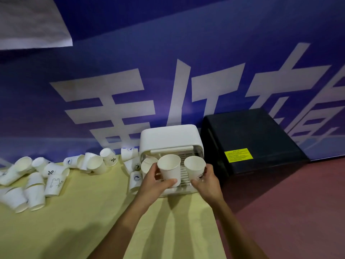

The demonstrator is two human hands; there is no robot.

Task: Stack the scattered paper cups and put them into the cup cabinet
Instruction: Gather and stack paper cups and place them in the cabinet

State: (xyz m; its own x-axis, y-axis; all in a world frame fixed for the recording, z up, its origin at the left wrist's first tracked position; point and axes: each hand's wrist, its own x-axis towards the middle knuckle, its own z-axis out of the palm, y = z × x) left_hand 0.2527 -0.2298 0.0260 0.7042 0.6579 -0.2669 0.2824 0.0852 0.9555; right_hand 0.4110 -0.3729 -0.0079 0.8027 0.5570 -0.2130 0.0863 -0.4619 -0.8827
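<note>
- The left hand [156, 181] is wrapped round the side wall of an upright paper cup [169, 168]. The right hand [206, 181] grips a second cup [195, 166] the same way, both just before the open cup cabinet [168, 137].
- These cups look light, thin-walled and easily crushed, so a gentle mid-wall hold seems best.
- Scattered cups [50, 176] lie to the left on the table [84, 212]. A black box [248, 139] crowds the cabinet's right side, with the table edge close by.

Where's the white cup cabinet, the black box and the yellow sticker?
cup cabinet [168, 136], head view, its white top.
black box [252, 131], head view, its top face.
yellow sticker [238, 155], head view, its middle.
</note>
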